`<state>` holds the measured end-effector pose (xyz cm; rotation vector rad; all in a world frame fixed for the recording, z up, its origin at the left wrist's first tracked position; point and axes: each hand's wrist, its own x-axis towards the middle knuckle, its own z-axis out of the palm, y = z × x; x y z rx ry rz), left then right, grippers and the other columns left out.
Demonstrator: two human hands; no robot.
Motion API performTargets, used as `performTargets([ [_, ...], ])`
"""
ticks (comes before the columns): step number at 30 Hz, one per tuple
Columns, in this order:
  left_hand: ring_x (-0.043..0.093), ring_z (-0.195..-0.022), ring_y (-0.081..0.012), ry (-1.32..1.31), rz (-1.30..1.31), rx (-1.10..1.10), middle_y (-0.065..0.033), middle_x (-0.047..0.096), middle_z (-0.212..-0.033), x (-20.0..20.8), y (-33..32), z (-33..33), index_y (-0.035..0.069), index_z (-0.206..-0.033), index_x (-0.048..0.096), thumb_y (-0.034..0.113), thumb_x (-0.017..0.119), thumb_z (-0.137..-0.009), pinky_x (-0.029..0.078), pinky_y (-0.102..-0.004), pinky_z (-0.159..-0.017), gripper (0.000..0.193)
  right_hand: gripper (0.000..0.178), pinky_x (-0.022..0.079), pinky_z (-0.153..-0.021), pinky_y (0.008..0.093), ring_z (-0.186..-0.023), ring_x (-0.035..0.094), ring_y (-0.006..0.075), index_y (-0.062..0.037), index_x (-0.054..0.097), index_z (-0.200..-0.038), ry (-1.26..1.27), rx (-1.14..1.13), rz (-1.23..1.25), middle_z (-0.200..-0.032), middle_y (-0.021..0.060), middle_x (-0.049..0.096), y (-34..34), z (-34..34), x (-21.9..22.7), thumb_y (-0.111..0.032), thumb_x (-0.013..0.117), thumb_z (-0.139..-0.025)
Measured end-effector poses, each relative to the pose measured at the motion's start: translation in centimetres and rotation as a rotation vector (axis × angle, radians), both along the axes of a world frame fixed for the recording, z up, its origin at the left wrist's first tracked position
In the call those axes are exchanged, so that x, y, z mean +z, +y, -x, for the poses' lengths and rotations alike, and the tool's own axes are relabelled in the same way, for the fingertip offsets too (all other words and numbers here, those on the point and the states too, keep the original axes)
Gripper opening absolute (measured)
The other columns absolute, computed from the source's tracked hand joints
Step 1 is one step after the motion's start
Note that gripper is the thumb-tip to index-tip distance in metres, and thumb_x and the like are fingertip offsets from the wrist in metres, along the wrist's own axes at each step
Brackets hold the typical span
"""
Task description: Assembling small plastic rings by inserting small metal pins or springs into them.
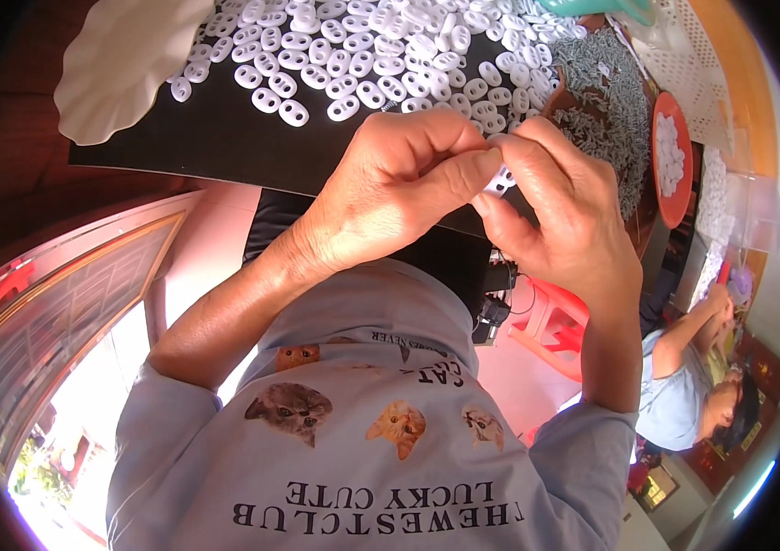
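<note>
Above the near edge of the black tabletop, both my hands meet around a small white plastic piece with dark holes. My left hand comes in from the left, its thumb and forefinger pinched at the piece. From the other side my right hand grips it between bent fingers and thumb. The fingers cover much of the piece. Just beyond them spreads a heap of white oval plastic pieces, each with two holes. Right of the heap lies a pile of small grey metal parts, perhaps springs.
A cream scalloped tray sits at the far left. An orange-red dish on the right holds small white parts. A green bowl stands at the back. Below are a red stool and, at right, another person.
</note>
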<state>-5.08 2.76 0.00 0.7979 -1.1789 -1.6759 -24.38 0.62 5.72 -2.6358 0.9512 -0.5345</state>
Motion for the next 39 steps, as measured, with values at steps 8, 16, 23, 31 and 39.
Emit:
performTargets([
  [8, 0.043, -0.06, -0.0034, 0.031, 0.012, 0.019, 0.0037, 0.053, -0.072, 0.0, -0.2, 0.1, -0.001, -0.09, 0.064, 0.01, 0.06, -0.1, 0.035, -0.0205, -0.052, 0.015, 0.034, 0.05, -0.057, 0.0385, -0.065, 0.061, 0.032, 0.0033, 0.061, -0.107, 0.004, -0.034, 0.034, -0.092, 0.0153, 0.059, 0.2, -0.2, -0.3, -0.012, 0.076, -0.08],
  [16, 0.044, -0.06, -0.0043, 0.082, -0.089, 0.013, 0.0019, 0.055, -0.073, 0.0, -0.1, -0.4, -0.001, -0.09, 0.065, 0.013, 0.059, -0.1, 0.037, -0.0202, -0.052, 0.017, 0.039, 0.049, -0.055, 0.0396, -0.067, 0.06, 0.0327, 0.0004, 0.058, -0.108, 0.04, -0.125, 0.175, -0.089, 0.0137, 0.057, 0.8, -0.6, -1.5, -0.028, 0.074, -0.086],
  [23, 0.043, -0.063, -0.0046, 0.033, -0.06, -0.004, 0.0022, 0.053, -0.073, 0.2, -0.2, -0.4, 0.0, -0.087, 0.063, 0.01, 0.057, -0.098, 0.036, -0.0212, -0.056, 0.016, 0.037, 0.048, -0.057, 0.0423, -0.067, 0.058, 0.0357, 0.0004, 0.056, -0.102, 0.057, -0.072, 0.112, -0.09, 0.014, 0.055, 0.5, -0.6, -1.3, -0.03, 0.071, -0.088],
  [31, 0.04, -0.063, -0.0034, -0.005, -0.077, -0.111, 0.0044, 0.047, -0.07, 0.7, -0.6, -0.7, 0.001, -0.084, 0.06, 0.009, 0.055, -0.097, 0.03, -0.0223, -0.055, 0.016, 0.037, 0.047, -0.051, 0.0341, -0.063, 0.057, 0.0235, -0.0053, 0.052, -0.086, 0.05, -0.003, 0.131, -0.081, 0.0064, 0.048, 0.2, -0.4, -1.4, -0.029, 0.079, -0.078],
  [39, 0.041, -0.067, -0.0033, -0.067, -0.121, -0.144, 0.0041, 0.047, -0.072, 1.4, -0.6, -0.7, 0.0, -0.083, 0.059, 0.011, 0.055, -0.096, 0.031, -0.0222, -0.058, 0.017, 0.037, 0.046, -0.049, 0.0347, -0.06, 0.055, 0.0242, -0.0046, 0.052, -0.084, -0.003, 0.013, 0.14, -0.079, 0.0068, 0.048, 0.2, -0.1, -1.7, -0.029, 0.079, -0.079],
])
